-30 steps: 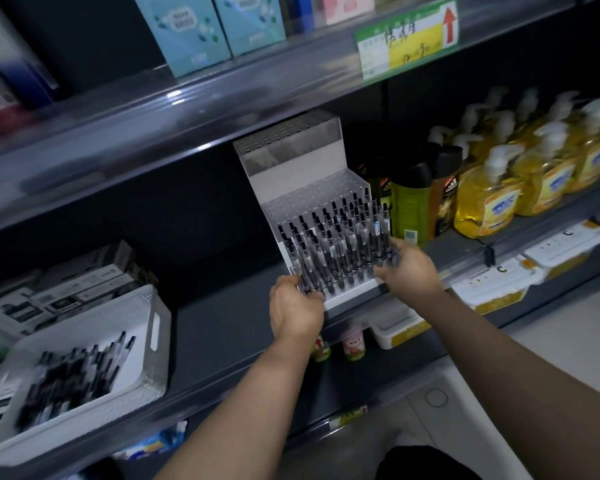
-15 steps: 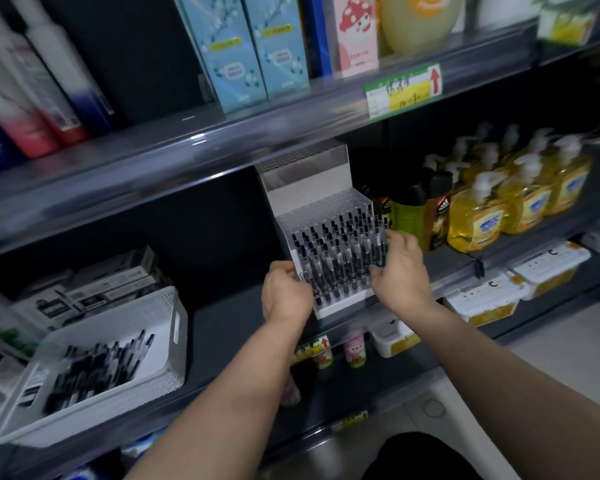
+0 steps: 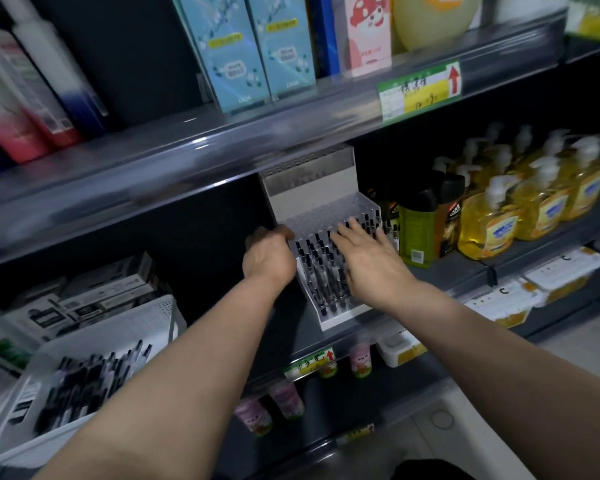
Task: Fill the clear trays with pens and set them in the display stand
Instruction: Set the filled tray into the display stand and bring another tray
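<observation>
Both hands have gone up and in with the tray, and the right hand has left the tray's side and now lies on top of the pens.

Closest, at the bottom left, a white basket (image 3: 165, 311) sits on the lower shelf. It has a pile of loose black pens (image 3: 84, 382) in it. They look blurry.

Two bare arms reach up from the bottom. The left hand (image 3: 269, 254) is at the left side of the clear tray (image 3: 307, 285). Its fingers and thumb are bent round the tray's edge and hold it. The right hand (image 3: 368, 261) is flat, with its fingers straight and spread out. They rest on the tops of the pens (image 3: 321, 268) and grab nothing.

The pens stand in rows in the tray, black tips up. The tray is tilted and sits in the low front step of the display stand (image 3: 312, 188), which is on the middle shelf (image 3: 447, 271). The step behind it has little holes, and I cannot tell if anything is in them.

Just to the right of the stand are a green bottle (image 3: 416, 233) and then a bunch of yellow soap bottles (image 3: 492, 223) with white pumps.

Farther up, on the top shelf, are two light blue boxes (image 3: 236, 53). A green and yellow price tag (image 3: 420, 88) with a red arrow hangs on that shelf's front edge.
</observation>
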